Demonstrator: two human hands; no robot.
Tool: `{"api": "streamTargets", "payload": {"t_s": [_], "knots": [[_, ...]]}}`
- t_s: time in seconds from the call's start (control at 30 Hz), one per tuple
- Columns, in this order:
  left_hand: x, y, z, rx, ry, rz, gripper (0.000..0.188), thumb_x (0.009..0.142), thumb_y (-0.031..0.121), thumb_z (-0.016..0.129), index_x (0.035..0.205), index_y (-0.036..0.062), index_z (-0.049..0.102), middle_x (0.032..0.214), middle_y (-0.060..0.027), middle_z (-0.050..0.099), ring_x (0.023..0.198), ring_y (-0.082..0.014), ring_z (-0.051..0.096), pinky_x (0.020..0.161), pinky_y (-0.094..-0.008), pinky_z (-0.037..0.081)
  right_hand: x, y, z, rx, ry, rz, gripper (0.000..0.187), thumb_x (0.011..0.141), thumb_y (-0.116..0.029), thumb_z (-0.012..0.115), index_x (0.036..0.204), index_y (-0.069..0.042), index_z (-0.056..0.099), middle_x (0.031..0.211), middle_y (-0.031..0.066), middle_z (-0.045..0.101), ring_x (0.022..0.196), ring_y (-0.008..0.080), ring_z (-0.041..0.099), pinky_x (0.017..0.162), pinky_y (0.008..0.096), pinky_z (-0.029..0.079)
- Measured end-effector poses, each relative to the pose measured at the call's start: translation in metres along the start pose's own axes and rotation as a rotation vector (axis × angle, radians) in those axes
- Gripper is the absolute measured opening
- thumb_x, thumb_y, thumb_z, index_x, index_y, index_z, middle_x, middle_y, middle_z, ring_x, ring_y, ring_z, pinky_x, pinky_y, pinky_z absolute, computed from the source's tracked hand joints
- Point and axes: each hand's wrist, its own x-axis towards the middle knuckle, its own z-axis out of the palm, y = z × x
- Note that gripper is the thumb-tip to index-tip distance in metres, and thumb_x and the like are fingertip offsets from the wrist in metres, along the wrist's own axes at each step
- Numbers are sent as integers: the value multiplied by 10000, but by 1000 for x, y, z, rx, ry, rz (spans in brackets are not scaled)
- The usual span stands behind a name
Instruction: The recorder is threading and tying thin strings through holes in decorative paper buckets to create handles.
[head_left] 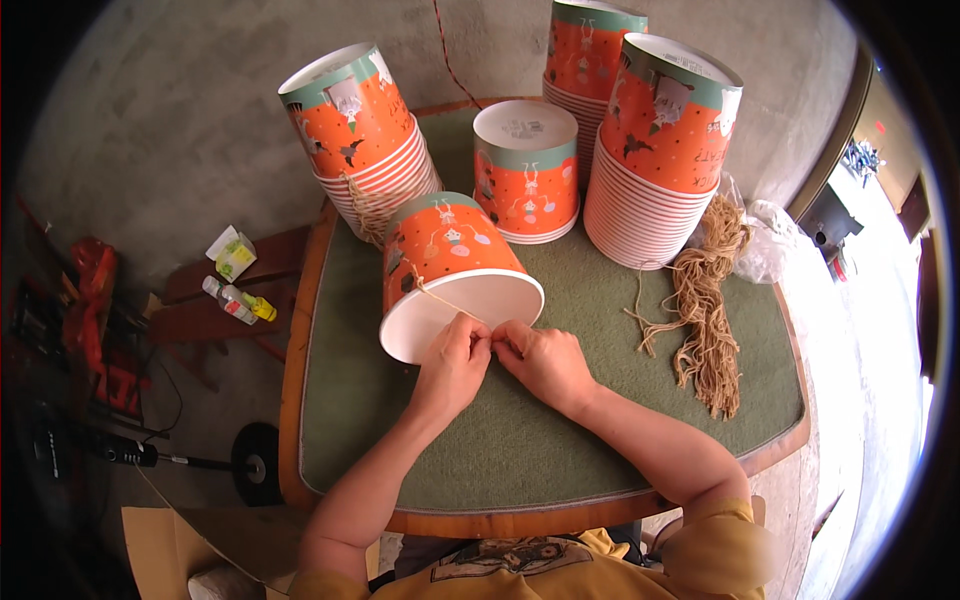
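A paper bucket (pixel 450 242), orange and green with cartoon figures, lies on its side with its white open mouth toward me. A thin tan string (pixel 437 293) comes out near its upper rim and runs across the opening to my fingers. My left hand (pixel 450 362) is closed in a pinch at the string's end. Against it, my right hand (pixel 545 362) is pinched too, fingertips meeting in front of the bucket's lower right rim. The fingers hide just how the string lies between them.
Upside-down bucket stacks stand at the left (pixel 350 120), back (pixel 590 50) and right (pixel 660 150) of the green-topped table (pixel 560 450), with a shorter stack (pixel 526 180) between. Loose twine (pixel 710 310) lies at right beside a clear plastic bag (pixel 767 240). Bottles (pixel 230 300) rest on a bench.
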Motion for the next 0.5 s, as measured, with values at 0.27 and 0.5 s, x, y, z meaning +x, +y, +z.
{"api": "streamTargets", "payload": {"t_s": [0.27, 0.5], "knots": [[1, -1, -1, -59, -13, -38, 117, 897, 1, 621, 938, -15, 514, 857, -172, 628, 774, -341, 640, 690, -415, 504, 1, -4, -2, -21, -33, 31, 146, 924, -264, 609, 983, -133, 636, 742, 116, 699, 654, 327, 684, 599, 461, 559], [1, -7, -1, -94, -1, 5, 112, 906, -1, 616, 955, -18, 516, 855, -168, 627, 765, -318, 645, 690, -400, 508, 3, -4, -1, 1, -35, 59, 145, 924, -274, 613, 975, -143, 643, 745, 123, 699, 652, 336, 684, 604, 464, 560]]}}
